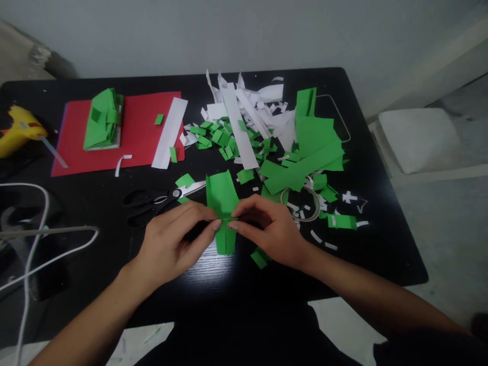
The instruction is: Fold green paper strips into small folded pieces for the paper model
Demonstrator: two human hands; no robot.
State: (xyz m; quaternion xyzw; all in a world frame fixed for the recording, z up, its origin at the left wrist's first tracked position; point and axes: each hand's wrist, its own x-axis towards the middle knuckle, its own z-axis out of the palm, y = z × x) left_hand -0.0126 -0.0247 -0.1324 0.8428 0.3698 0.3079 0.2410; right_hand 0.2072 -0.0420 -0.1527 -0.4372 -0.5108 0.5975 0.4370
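A folded green paper piece lies on the black table right in front of me. My left hand and my right hand both pinch it at its narrow middle, fingertips almost touching. Black-handled scissors lie just left of the paper, blades pointing right. A small green scrap sits under my right wrist.
A heap of green and white paper strips covers the table's far right, with a tape roll beside it. A red sheet carries a green folded stack at far left. A yellow glue gun and white cables lie at left.
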